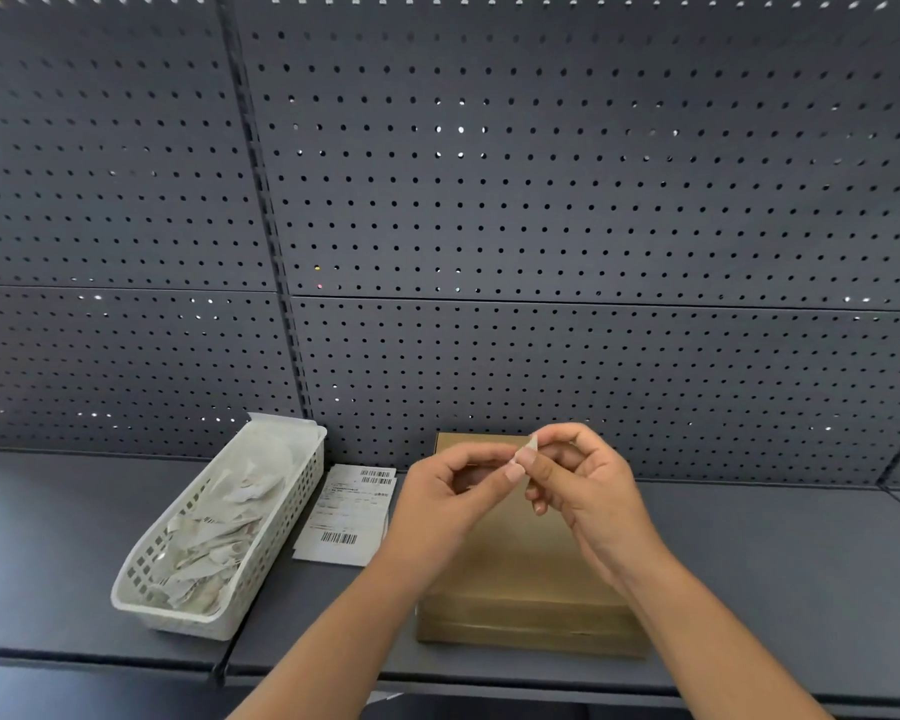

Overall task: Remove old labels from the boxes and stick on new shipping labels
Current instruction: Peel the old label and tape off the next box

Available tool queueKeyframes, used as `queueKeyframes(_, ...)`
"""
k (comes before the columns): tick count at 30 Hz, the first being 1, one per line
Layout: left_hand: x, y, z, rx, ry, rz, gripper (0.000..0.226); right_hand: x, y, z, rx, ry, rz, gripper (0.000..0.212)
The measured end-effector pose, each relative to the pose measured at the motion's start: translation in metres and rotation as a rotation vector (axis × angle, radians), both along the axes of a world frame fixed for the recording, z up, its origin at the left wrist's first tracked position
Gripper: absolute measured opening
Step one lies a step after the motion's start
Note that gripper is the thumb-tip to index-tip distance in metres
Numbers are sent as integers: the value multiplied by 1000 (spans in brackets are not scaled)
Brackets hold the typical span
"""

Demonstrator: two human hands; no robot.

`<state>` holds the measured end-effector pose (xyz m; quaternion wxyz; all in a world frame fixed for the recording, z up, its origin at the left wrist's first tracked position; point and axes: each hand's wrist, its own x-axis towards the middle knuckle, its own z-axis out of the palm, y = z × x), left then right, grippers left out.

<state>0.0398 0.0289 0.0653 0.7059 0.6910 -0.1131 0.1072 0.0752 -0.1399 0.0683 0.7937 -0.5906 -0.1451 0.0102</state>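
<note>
A brown cardboard box [520, 579] lies flat on the dark shelf, and its visible top bears no label. Above it, my left hand [448, 491] and my right hand [583, 485] meet, both pinching a small pale scrap of label [527, 450] between their fingertips. To the left of the box lies a stack of white shipping labels [341, 517] with barcodes. Further left stands a white slotted basket [292, 506] holding several crumpled peeled label pieces.
The grey shelf [775, 563] runs left to right, with a seam near the basket's front corner. A dark pegboard wall [541, 200] rises behind everything. The shelf's front edge lies just below the box.
</note>
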Motion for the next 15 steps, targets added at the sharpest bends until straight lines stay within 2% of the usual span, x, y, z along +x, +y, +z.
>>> queueKeyframes(5, -4, 10, -6, -36, 19, 80, 12, 2, 4, -4, 43, 88, 139, 23)
queueKeyframes(6, -3, 13, -7, -40, 28, 101, 10, 1, 6, -5, 30, 102, 138, 26)
queueKeyframes(7, -3, 18, -8, -53, 38, 121, 9, 2, 7, -8, -36, 96, 108, 34)
queueKeyframes(9, -3, 28, -9, -87, 43, 167, 7, 3, 11, -17, -329, -16, 4, 44)
queueKeyframes(12, -4, 46, -10, -67, 43, 276, 6, 2, 17, -36, -766, -231, -54, 37)
queueKeyframes(15, -7, 67, -10, -29, 51, 343, 5, 3, 23, -45, -990, -393, -82, 27)
